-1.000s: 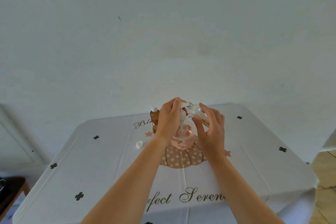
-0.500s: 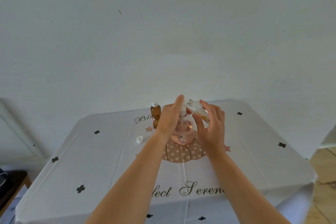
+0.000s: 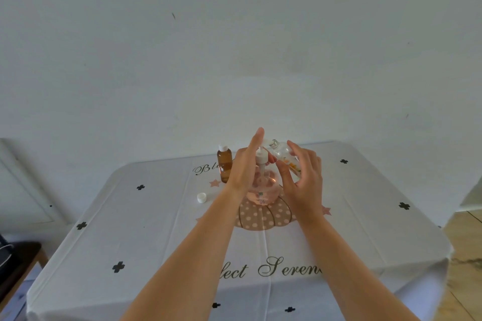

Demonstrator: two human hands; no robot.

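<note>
Lining up the small bottle at the pump

Centre of the frame, and the small bottle (image 3: 285,157) is gripped in the right hand (image 3: 303,182), fingers and thumb curled round its body. It is held tilted, long axis running from lower right to upper left, open neck aimed at the spout (image 3: 266,142) of the pump bottle (image 3: 263,191). Neck and spout are seen just beside each other; whether they touch cannot be told. The left hand (image 3: 243,167) is set against the pump head (image 3: 261,155) from the left, fingers stretched straight up; whether a thumb presses the head is hidden. So the pump bottle is flanked, a hand on either side, and it is stood on the table (image 3: 156,229) just below both. The left hand is judged the nearer to the pump head, so the press is expected from there, with the neck kept under the spout. Left of centre, a brown bottle (image 3: 224,164) is stood capped, and a white cap (image 3: 201,197) is laid loose nearby.
</note>
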